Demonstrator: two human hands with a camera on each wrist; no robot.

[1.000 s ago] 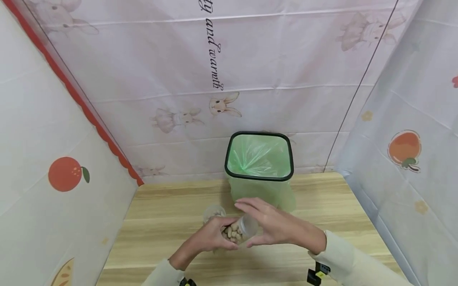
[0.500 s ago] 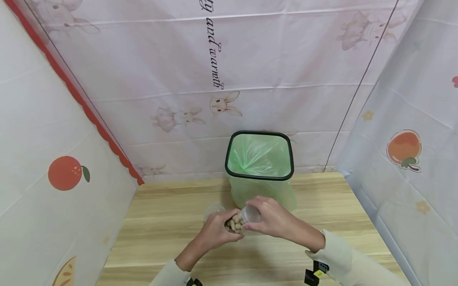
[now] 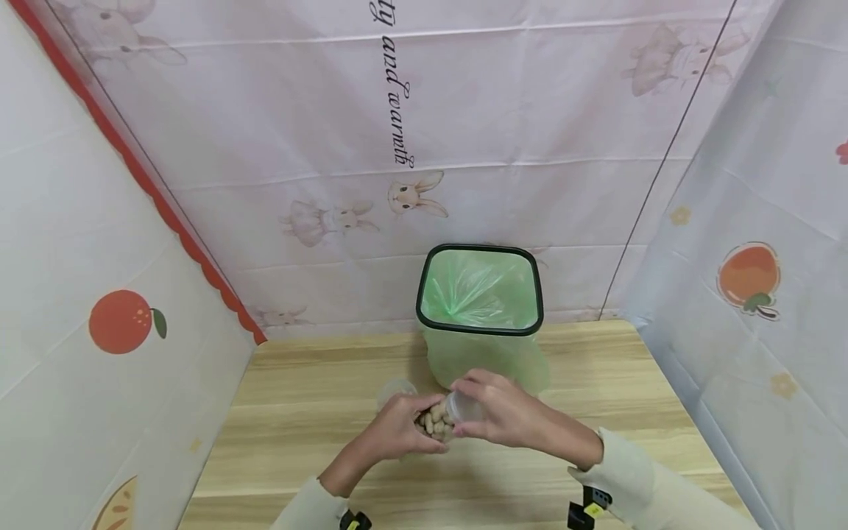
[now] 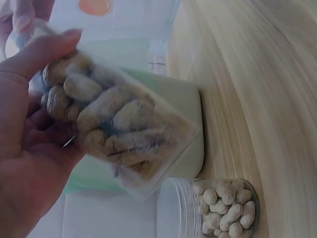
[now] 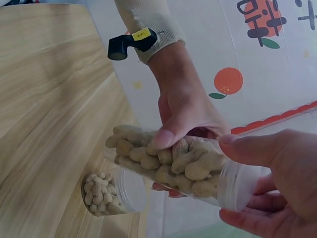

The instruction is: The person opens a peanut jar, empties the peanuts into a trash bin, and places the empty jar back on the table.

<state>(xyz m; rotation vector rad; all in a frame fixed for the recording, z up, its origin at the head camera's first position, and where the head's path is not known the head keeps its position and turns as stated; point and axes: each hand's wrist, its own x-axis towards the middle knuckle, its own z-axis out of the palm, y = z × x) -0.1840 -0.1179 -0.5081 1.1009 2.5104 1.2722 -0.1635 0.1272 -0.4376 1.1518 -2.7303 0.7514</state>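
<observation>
My left hand (image 3: 400,428) grips a clear plastic jar (image 3: 436,422) packed with unshelled peanuts. The jar is tilted, held up off the wooden table. Around its translucent lid (image 5: 238,186), my right hand (image 3: 503,414) curls its fingers and thumb. In the right wrist view the left thumb lies along the jar's side, over the peanuts. A second clear jar (image 4: 223,208), also with peanuts inside, stands on the table just beyond the left hand; in the head view that hand partly covers it.
A bin (image 3: 486,357) with a black rim and a green plastic liner stands at the back of the table (image 3: 318,368), just past the right hand. Printed fabric walls close in the back, left and right sides.
The right hand, spread around the lid end a second ago, has closed its fingers on the lid. Left hand and jar have shifted slightly right. The bin and second jar have stayed put.
</observation>
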